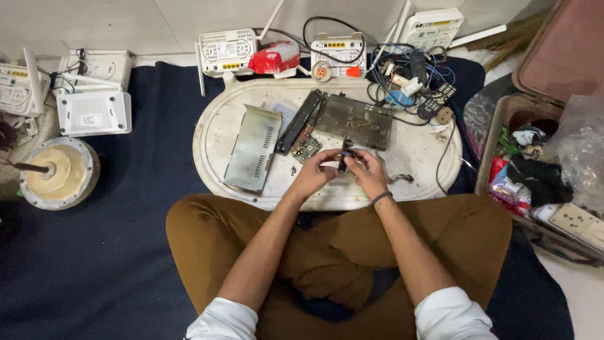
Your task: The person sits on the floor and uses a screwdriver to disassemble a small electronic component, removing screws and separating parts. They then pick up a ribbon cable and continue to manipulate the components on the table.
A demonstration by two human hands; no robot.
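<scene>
Grip: my left hand (313,172) and right hand (368,174) pinch a small dark part (344,157) (cover (253,149) already off, 10 o'clock); chassis (354,119) open on desk (415,154).

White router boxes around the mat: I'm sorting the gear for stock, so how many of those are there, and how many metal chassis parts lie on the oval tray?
White router boxes: 6
Metal chassis parts on the oval tray: 2 (grey cover, dark base)
Total: 8

White oval tray (415,157), navy blue mat (126,252), mustard-brown trousers (314,252).
</scene>
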